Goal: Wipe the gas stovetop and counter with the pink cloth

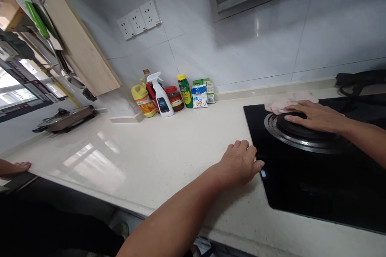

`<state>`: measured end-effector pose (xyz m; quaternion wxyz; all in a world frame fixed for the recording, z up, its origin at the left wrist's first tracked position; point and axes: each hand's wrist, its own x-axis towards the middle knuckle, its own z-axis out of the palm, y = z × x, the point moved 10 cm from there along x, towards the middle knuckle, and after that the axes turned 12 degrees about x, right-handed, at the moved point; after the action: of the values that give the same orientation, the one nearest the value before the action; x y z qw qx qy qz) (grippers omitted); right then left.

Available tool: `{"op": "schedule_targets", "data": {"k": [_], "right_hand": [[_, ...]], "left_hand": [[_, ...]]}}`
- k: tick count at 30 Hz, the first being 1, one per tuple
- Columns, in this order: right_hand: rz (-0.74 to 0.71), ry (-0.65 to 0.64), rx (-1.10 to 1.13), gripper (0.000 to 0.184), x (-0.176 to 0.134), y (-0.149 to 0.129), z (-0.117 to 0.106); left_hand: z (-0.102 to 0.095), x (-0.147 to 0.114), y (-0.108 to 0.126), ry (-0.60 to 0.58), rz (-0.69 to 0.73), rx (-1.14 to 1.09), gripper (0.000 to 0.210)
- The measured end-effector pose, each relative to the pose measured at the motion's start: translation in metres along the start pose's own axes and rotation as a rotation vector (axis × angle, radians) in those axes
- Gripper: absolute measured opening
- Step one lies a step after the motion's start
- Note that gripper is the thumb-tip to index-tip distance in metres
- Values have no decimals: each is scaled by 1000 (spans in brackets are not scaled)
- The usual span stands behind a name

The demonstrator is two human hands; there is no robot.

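Observation:
My right hand [318, 116] presses on a pale pink cloth [291, 102] at the back left of the black glass hob [313, 184]. Its fingers reach over the cloth, while the thumb lies above the dark round burner [297, 124] with its shiny metal ring. Palm down, my left hand [239, 162] rests on the pale countertop [175, 156] and holds nothing. Its fingers are slightly bent, and the thumb sticks out to the hob's left edge.
Along the wall stand a white spray bottle [161, 98], a yellow jug [143, 100], a red-lidded jar [175, 98], a green bottle [185, 90] and a white packet [199, 96]. An electric pan [68, 118] sits far left. Another person's hand [15, 168] touches the counter's left edge.

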<state>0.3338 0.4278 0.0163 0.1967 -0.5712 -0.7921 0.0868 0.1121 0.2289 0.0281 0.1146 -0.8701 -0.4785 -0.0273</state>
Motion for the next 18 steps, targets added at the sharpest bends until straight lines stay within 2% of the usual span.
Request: {"op": "schedule_targets", "data": {"k": [4,8,13,16,18], "right_hand": [[-23,-41,-18,76,-4,-12,3],[-49,-13,-5,77,-3,-15,1],[91,10,6,79,2,9,-5],[193,-6,11,84,4,24,-3],[210,-16,-12,88,6,28,1]], "left_hand": [[-1,0,0,4,-3,17,30],[0,0,0,-19,-5,36,34],[0,-1,0,-22,-6,-3,34],[2,-1,0,-50,-14,-8,37],[3,-1,1,-61,-20,0,37]]}}
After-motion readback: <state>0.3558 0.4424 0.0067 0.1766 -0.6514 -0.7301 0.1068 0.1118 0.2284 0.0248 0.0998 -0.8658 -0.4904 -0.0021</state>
